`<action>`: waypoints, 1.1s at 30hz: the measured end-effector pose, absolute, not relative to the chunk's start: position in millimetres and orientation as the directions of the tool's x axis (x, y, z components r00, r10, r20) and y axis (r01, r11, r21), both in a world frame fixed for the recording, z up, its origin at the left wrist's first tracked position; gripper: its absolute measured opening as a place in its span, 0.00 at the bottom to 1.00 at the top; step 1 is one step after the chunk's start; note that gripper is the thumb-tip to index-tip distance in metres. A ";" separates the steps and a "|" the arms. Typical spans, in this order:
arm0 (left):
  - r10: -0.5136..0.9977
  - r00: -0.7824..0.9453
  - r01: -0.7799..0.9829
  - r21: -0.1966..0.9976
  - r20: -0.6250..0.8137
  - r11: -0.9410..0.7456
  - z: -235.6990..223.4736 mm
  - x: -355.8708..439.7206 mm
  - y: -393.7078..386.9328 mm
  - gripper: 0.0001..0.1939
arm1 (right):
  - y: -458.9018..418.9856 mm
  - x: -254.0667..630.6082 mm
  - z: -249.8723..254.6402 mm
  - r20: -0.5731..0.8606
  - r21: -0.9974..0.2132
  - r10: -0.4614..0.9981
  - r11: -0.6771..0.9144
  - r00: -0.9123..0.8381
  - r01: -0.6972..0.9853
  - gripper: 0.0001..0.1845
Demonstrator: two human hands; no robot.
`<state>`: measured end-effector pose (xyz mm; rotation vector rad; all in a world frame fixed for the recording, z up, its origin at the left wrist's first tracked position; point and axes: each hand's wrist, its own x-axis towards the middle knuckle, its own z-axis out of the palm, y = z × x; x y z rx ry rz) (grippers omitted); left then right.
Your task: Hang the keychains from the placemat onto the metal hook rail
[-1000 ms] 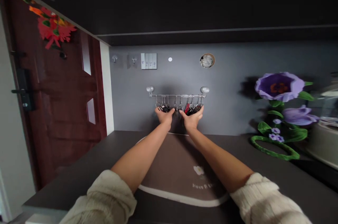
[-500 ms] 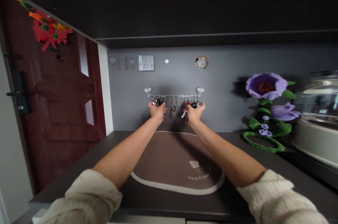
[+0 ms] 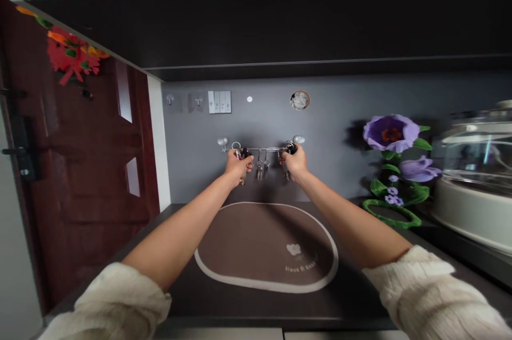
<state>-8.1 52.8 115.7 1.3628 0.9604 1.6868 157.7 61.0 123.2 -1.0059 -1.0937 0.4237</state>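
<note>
Key bunches (image 3: 261, 168) hung from a chrome hook rail (image 3: 260, 149) mounted on a grey wall (image 3: 332, 110), with a round clear mount (image 3: 223, 141) at its left end and another (image 3: 298, 139) at its right. The left hand (image 3: 239, 166) was curled shut around a dark bunch with a metal ring (image 3: 236, 145) showing above the fingers, at the left part of the rail. The right hand (image 3: 295, 163) was closed the same way around a bunch with a black fob (image 3: 290, 148), near the right end. Whether either bunch had left its hook, I could not tell. Two slim keys (image 3: 261, 170) hung free between the hands, touching neither.

Both forearms reached out over a dark counter (image 3: 372, 286), cream knit sleeves (image 3: 432, 292) pushed up above the wrists. On the counter lay a brown oval mat (image 3: 264, 246) with a pale border and a small flower print, directly below the rail. To the right stood an artificial purple flower (image 3: 391, 133) with green leaves, and beyond it a cream appliance with a clear lid (image 3: 476, 196) — partly cut off by the edge of the view. A light-switch panel (image 3: 220, 101) sat on the wall above the rail, and a dark red door (image 3: 92, 180) filled the left side.
</note>
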 end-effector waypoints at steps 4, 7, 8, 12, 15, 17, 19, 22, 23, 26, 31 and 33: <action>0.927 -0.062 -0.094 0.923 0.369 -0.374 93.1 -16.5 45.7 0.24 | 54.1 158.3 124.5 0.565 -0.817 0.736 0.562 0.373 0.128 0.20; 0.946 -0.019 -0.051 0.945 0.323 -0.324 82.4 -21.9 42.2 0.24 | 56.3 158.4 127.5 0.570 -0.805 0.733 0.588 0.370 0.075 0.22; 0.950 -0.011 -0.037 0.949 0.314 -0.314 80.4 -23.2 41.3 0.24 | 58.5 158.3 130.1 0.563 -0.809 0.741 0.585 0.366 0.061 0.22; 0.955 0.009 -0.005 0.955 0.298 -0.298 77.8 -26.0 38.4 0.25 | 67.9 157.2 146.4 0.567 -0.807 0.735 0.586 0.372 0.074 0.21; 0.953 0.026 0.014 0.953 0.303 -0.303 76.9 -28.1 34.6 0.26 | 64.9 158.7 156.1 0.586 -0.797 0.723 0.595 0.366 0.100 0.18; 0.950 0.043 0.052 0.949 0.309 -0.311 74.4 -30.5 30.1 0.26 | 55.6 162.2 154.9 0.556 -0.830 0.785 0.540 0.272 0.138 0.16; 0.951 0.072 0.116 0.944 0.302 -0.308 69.2 -33.8 24.8 0.26 | 42.1 167.0 144.9 0.453 -0.881 0.881 0.419 0.136 0.221 0.14; 0.953 0.139 0.265 0.917 0.268 -0.297 56.2 -40.0 17.6 0.27 | 19.4 174.2 115.5 0.222 -0.897 0.975 0.198 0.015 0.395 0.15; 0.953 0.158 0.331 0.896 0.257 -0.296 50.9 -42.4 15.9 0.27 | 12.0 176.0 104.0 0.146 -0.876 0.989 0.139 -0.021 0.462 0.16; 0.944 0.195 0.550 0.767 0.266 -0.330 35.6 -50.3 12.2 0.28 | -7.3 179.7 75.3 -0.033 -0.778 0.994 0.041 -0.106 0.627 0.25; 0.920 0.282 0.775 0.500 0.273 -0.386 25.5 -64.5 5.7 0.29 | -16.1 186.3 70.1 -0.091 -0.620 0.988 0.039 -0.122 0.784 0.36; 0.940 0.284 0.812 0.473 0.191 -0.342 29.0 -67.8 4.2 0.32 | -7.2 191.3 76.7 0.053 -0.599 0.998 0.057 -0.032 0.799 0.29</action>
